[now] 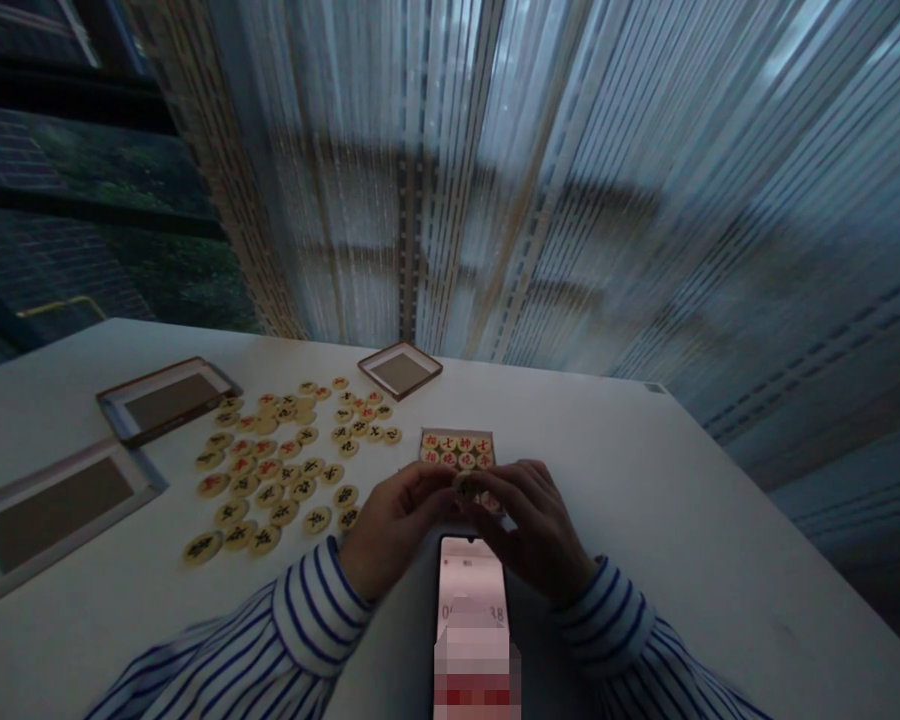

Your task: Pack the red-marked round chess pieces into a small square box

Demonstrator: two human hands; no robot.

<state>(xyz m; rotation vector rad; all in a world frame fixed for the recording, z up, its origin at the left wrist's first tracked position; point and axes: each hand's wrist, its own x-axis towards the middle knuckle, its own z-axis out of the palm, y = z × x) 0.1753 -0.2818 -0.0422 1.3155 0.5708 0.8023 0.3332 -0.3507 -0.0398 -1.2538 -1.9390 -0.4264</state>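
A small box (457, 432) stands in front of me, with rows of round Chinese chess pieces (448, 442) in it, red characters facing up. Over the near part of this box, a Chinese chess piece with a dark character (466, 488) is held between my fingertips. My right hand (531, 522) pinches it from the right with thumb and fingers. From the left, my left hand (397, 520) has its fingers closed at the same piece's edge. Both hands hide much of the box's near rows.
Many loose Chinese chess pieces (268, 494), red and black, are spread to the left, a few stacked. Open trays lie at far left (154, 480), behind them (221, 372) and at the back (420, 384). A lit phone (474, 585) lies between my forearms. A string curtain (450, 200) hangs behind.
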